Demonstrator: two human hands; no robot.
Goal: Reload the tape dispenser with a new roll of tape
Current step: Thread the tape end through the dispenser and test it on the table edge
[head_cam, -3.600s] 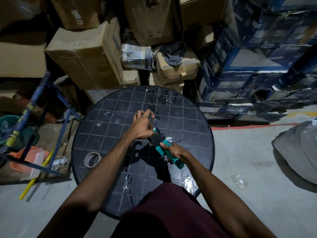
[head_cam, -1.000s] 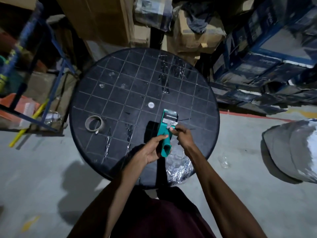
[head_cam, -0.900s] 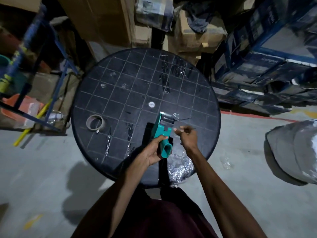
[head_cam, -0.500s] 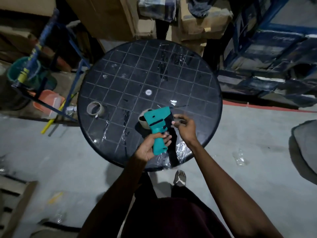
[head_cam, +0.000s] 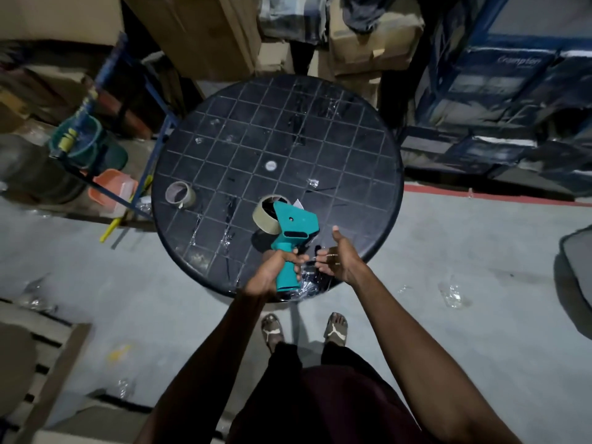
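Note:
My left hand (head_cam: 276, 270) grips the handle of a teal tape dispenser (head_cam: 293, 230), held upright over the near part of a round black table (head_cam: 358, 149). A clear tape roll (head_cam: 266, 216) sits in the dispenser's head on its left side. My right hand (head_cam: 338, 256) hovers just right of the handle, thumb up and fingers curled, holding nothing that I can see. A second, nearly used-up roll (head_cam: 180, 194) lies flat on the table's left edge.
Scraps of clear tape stick to the tabletop and hang off its near edge (head_cam: 307, 283). Cardboard boxes (head_cam: 205, 33) and blue cartons (head_cam: 499, 72) crowd the far side. A blue metal frame (head_cam: 134, 78) and a green bucket (head_cam: 86, 142) stand at the left. My sandalled feet (head_cam: 304, 328) rest on the concrete floor.
The camera has risen and pulled back from the table. The dispenser has turned so its flat side faces me, now held by my left hand alone. My right hand has come off it.

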